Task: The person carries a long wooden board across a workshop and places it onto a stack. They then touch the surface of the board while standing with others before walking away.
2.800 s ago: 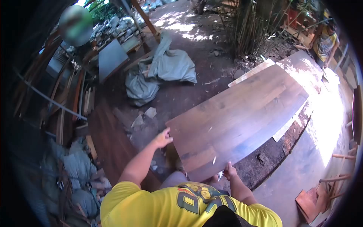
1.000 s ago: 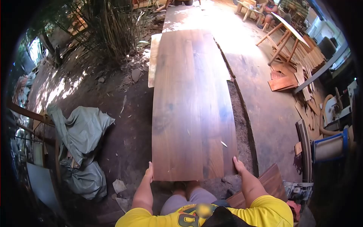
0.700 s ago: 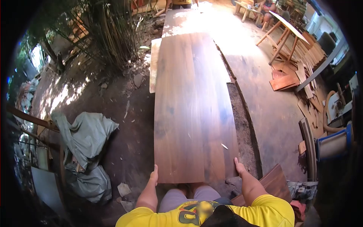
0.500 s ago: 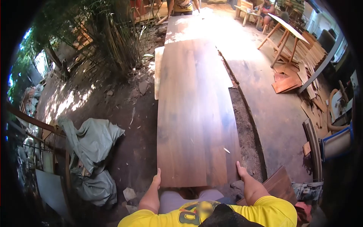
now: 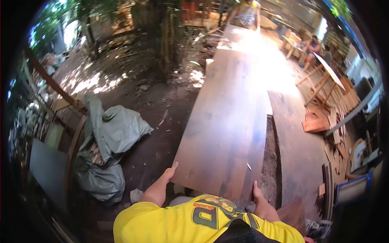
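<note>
A long brown wooden panel (image 5: 227, 121) stretches away from my body, with a small pale sliver (image 5: 249, 166) lying on its near right part. My left hand (image 5: 172, 172) grips the panel's left edge near the close corner, thumb on top. On the right edge, my right hand (image 5: 257, 192) holds the opposite near corner, thumb up. Fingers of both hands are hidden under the wood. At the far end the panel meets another brown surface (image 5: 233, 38) in bright sunlight. Pale pieces (image 5: 269, 104) show from beneath the panel's sides.
A person (image 5: 246, 14) stands at the far end, arms lowered towards the wood. Grey sacks (image 5: 121, 129) lie to my left. On the right are a white-topped stand (image 5: 330, 71), reddish boards (image 5: 316, 123) and a blue-edged frame (image 5: 354, 188). Another person (image 5: 312, 50) sits further back.
My view has turned left and lifted, so the panel now slants away to the upper right. More of the person at the far end shows. Both my hands remain on the panel's edges.
</note>
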A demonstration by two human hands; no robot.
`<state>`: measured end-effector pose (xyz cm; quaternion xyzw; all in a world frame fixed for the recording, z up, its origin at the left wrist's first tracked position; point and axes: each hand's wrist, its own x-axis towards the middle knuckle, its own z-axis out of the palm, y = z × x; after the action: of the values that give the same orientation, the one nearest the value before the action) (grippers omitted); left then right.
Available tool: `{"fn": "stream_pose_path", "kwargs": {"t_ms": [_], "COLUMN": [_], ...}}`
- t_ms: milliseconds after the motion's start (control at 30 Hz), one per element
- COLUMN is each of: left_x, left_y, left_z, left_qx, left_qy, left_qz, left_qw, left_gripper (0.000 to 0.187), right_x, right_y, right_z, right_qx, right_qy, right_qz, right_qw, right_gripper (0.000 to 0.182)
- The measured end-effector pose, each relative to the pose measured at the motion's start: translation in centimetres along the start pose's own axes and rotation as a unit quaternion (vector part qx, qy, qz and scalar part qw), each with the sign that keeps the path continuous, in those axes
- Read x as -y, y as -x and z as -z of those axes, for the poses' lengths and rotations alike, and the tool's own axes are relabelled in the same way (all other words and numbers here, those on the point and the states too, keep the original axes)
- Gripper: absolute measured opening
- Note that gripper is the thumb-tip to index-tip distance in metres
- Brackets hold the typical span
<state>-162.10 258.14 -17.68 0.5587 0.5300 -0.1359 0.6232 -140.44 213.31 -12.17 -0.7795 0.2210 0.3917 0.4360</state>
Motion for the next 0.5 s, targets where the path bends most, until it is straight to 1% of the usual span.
{"fn": "stream_pose_path", "kwargs": {"t_ms": [33, 100, 133, 200, 233, 300, 333, 400, 433, 500], "left_x": [-0.1, 0.7, 1.0, 1.5, 1.5, 1.6, 2.0, 2.3, 2.4, 3.1], "left_y": [-0.3, -2.6, -3.8, -5.5, -5.5, -5.4, -6.1, -6.1, -5.8, -4.8], "left_z": [1.4, 4.4, 5.6, 7.8, 8.9, 10.2, 10.6, 11.5, 12.1, 12.7], "left_qx": [-0.009, 0.001, -0.012, 0.032, 0.025, 0.023, 0.012, 0.001, -0.012, -0.018], "left_qy": [0.017, -0.026, -0.003, -0.035, -0.023, -0.049, -0.049, -0.064, -0.080, -0.082], "left_qz": [0.000, -0.034, -0.031, -0.045, -0.039, -0.049, -0.034, -0.034, -0.037, -0.026], "left_qw": [1.000, 0.999, 0.999, 0.998, 0.999, 0.997, 0.998, 0.997, 0.996, 0.996], "left_gripper": [0.095, 0.092, 0.092, 0.092, 0.092, 0.095, 0.095, 0.095, 0.096, 0.096], "right_x": [0.1, -1.4, -1.2, -1.6, -1.8, -2.8, -3.4, -4.1, -3.4, -2.4], "right_y": [0.3, -0.3, 0.1, 1.8, 1.7, 1.8, 2.0, 2.1, 3.7, 6.7], "right_z": [-1.4, -3.9, -5.2, -7.7, -8.5, -9.7, -10.3, -11.5, -12.6, -13.1], "right_qx": [0.008, 0.007, 0.017, -0.002, 0.005, 0.028, 0.030, 0.004, 0.011, 0.002], "right_qy": [0.015, -0.025, -0.003, -0.020, -0.007, -0.044, -0.039, -0.046, -0.045, 0.009], "right_qz": [0.010, -0.005, 0.004, 0.022, 0.023, 0.011, 0.007, 0.006, 0.006, 0.019], "right_qw": [1.000, 1.000, 1.000, 1.000, 1.000, 0.999, 0.999, 0.999, 0.999, 1.000], "right_gripper": [0.097, 0.098, 0.098, 0.100, 0.100, 0.100, 0.100, 0.101, 0.101, 0.102]}}
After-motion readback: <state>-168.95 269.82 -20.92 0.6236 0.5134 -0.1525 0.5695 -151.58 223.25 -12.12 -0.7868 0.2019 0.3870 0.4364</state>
